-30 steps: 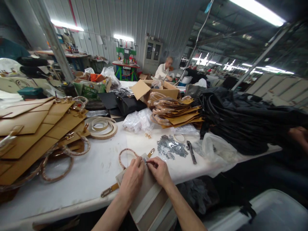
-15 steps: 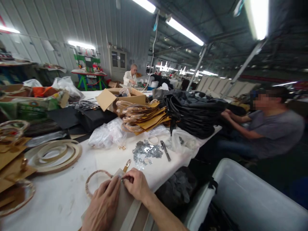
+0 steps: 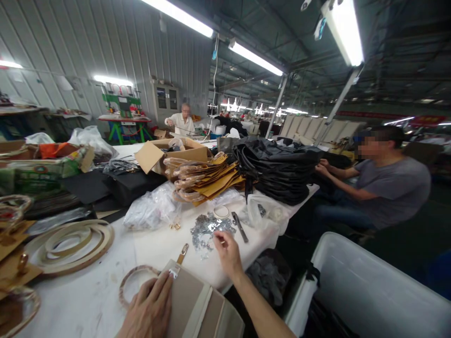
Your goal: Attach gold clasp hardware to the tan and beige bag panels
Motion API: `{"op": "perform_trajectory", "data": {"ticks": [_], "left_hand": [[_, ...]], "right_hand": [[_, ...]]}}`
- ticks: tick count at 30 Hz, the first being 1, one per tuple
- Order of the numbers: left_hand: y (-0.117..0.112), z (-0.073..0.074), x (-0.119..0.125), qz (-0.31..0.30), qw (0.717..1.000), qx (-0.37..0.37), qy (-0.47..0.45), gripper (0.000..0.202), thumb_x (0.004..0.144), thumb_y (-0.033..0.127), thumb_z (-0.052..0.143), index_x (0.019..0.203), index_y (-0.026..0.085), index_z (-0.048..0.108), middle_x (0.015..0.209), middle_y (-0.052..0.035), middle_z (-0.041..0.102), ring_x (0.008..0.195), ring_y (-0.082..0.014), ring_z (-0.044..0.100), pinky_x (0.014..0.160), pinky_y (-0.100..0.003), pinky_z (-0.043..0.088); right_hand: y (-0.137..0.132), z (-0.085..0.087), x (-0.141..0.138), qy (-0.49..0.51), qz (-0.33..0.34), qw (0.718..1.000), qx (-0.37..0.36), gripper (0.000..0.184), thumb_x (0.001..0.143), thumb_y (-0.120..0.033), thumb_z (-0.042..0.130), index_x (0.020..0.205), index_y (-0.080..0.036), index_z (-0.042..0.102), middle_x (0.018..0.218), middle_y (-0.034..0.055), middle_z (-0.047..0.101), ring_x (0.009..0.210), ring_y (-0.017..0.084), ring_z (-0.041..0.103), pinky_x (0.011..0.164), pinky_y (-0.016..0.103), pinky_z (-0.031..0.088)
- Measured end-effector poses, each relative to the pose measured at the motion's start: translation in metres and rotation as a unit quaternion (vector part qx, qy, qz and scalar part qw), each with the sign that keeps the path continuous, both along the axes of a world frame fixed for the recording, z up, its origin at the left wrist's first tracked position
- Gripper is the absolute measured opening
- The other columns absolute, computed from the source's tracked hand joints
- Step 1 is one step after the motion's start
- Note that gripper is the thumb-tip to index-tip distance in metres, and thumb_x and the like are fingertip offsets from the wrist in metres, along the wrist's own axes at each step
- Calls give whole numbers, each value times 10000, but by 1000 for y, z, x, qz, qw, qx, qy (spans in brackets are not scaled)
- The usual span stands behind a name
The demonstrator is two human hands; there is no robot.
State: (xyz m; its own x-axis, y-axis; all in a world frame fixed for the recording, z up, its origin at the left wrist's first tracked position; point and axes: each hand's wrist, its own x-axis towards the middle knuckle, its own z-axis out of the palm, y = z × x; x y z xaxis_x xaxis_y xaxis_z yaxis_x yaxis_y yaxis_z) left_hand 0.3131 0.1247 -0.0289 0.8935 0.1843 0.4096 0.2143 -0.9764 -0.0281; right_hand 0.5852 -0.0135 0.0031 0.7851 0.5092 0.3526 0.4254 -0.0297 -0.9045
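My left hand (image 3: 151,303) lies flat, fingers stretched, on a beige bag piece (image 3: 192,298) at the table's front edge. Just beyond its fingertips is a small shiny metal plate (image 3: 174,271) on the beige piece. A tan strap with a metal buckle (image 3: 182,253) sticks out from the far edge. My right hand (image 3: 228,253) is at the near right side of a pile of small silvery metal plates (image 3: 207,231). Its thumb and fingertips are pinched together; what is between them, if anything, is too small to tell. A wrapped ring handle (image 3: 128,277) lies left of the bag piece.
A box cutter (image 3: 240,227) and a tape ring (image 3: 221,212) lie by the pile. Coiled strips (image 3: 75,244) are at left. Tan pieces (image 3: 214,178) and black material (image 3: 278,169) are stacked behind. A white bin (image 3: 373,281) stands right; a co-worker (image 3: 391,183) sits beyond.
My right hand has left the beige piece and moved forward and right to the metal plates. The small plate at the edge is now uncovered. My left hand stays on the piece.
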Motion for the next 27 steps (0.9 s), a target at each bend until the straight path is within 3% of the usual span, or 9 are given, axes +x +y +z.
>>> {"op": "perform_trajectory", "data": {"ticks": [2,5,10,13,16,19,22,24,27], "left_hand": [[-5,5,0,19,1000,-21,0,427,971,180,472,1364,235,628,1474,-52,615,1229,-284,568,1029,-438,503],[-19,22,1,68,995,-77,10,441,1005,202,474,1436,239,559,1490,-35,595,1295,-274,515,1081,-441,473],[-33,52,5,113,979,-163,43,407,1016,218,482,1415,239,555,1474,-21,592,1300,-268,490,1087,-429,471],[-35,58,5,120,974,-184,62,384,1009,238,497,1386,227,570,1470,-29,591,1283,-283,487,1047,-444,489],[-37,57,4,127,972,-189,63,365,1017,247,485,1371,227,573,1449,-32,598,1281,-283,478,1041,-449,482],[-38,54,4,127,972,-190,58,355,1014,254,492,1360,229,572,1431,-33,598,1284,-278,466,1048,-439,467],[-38,52,5,128,971,-192,58,340,1013,280,507,1344,237,573,1408,-32,603,1289,-278,454,1043,-439,458],[-38,51,5,134,971,-191,57,333,1013,293,514,1338,246,569,1395,-29,604,1287,-276,452,1034,-436,455],[-39,52,4,137,971,-188,57,301,1008,292,520,1300,241,573,1384,-31,601,1279,-271,455,1024,-434,453]], "right_hand": [[-13,0,39,-39,-70,997,-20,368,944,-491,582,1086,-188,734,1067,108,696,914,230,649,763,325,546],[-33,-2,84,-117,-132,978,-107,492,887,-583,580,1066,-151,733,989,135,683,914,272,629,847,413,535],[-48,-20,125,-196,-88,936,-280,542,826,-584,587,1122,-147,710,1012,159,702,938,306,635,899,450,509],[-49,-24,138,-199,-77,914,-346,472,823,-497,564,1092,-143,723,962,168,717,940,332,642,882,458,499],[-46,-18,144,-124,-91,915,-372,377,783,-442,587,961,-152,750,886,163,717,882,336,650,843,459,498],[-38,-4,132,14,-104,952,-286,352,735,-489,673,872,-170,731,711,84,662,712,278,620,706,406,496],[-21,17,88,174,-19,982,-66,417,703,-547,757,895,-184,683,684,-2,596,543,150,504,497,274,385],[-5,35,46,280,81,955,55,422,737,-541,778,936,-189,659,725,-37,567,473,74,396,416,212,271],[24,57,-19,363,186,902,141,351,825,-497,790,881,-205,603,603,-113,368,427,47,288,388,174,227]]}}
